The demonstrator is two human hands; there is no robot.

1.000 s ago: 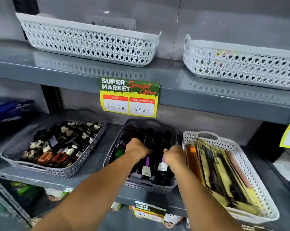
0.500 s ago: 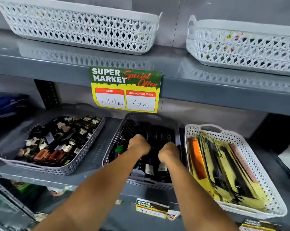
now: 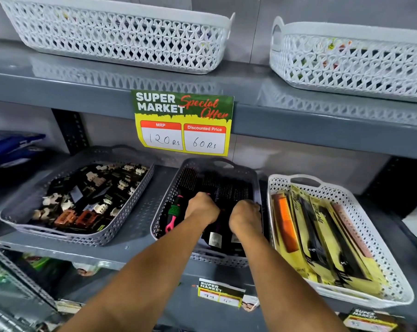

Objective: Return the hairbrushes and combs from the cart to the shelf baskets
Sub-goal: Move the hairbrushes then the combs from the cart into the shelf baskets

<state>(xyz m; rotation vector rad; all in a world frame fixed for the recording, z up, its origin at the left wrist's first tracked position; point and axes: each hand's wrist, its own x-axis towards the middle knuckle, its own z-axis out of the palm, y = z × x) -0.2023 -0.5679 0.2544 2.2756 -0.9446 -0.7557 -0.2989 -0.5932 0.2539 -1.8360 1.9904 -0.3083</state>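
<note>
I watch both hands, left and right, pressed among hairbrushes in the grey basket near the shelf's front edge; grip state indiscernible; shoving risks tipping it off.

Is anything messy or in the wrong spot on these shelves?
Nothing stands out. Hairbrushes fill the middle grey basket, packaged combs the white basket, hair clips the left basket. Both hands are in the middle one.

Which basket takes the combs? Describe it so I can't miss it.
Find the yellow price sign on the shelf edge. On the shelf below, three baskets sit in a row; take the white basket at the right end. Its neighbours are grey, and it alone holds yellow-packaged combs.
</note>
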